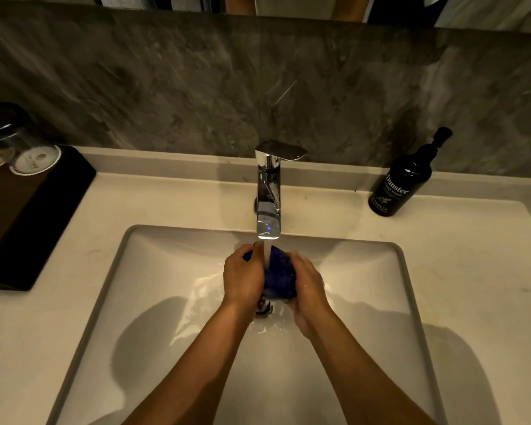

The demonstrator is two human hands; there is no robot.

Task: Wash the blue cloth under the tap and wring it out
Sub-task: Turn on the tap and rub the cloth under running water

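The blue cloth (280,276) is bunched into a wet ball over the middle of the white sink (166,302). My left hand (242,276) grips its left side and my right hand (308,283) grips its right side. A chrome tap (269,191) stands behind the basin with its lever on top. Water runs from its spout straight onto the cloth between my hands. Water spreads and splashes on the basin floor below. The drain is mostly hidden under the cloth and my hands.
A dark hand wash pump bottle (403,182) stands on the counter at the back right. A dark tray (28,216) with upturned glasses (28,148) sits at the left. A grey stone wall rises behind the pale counter (472,286).
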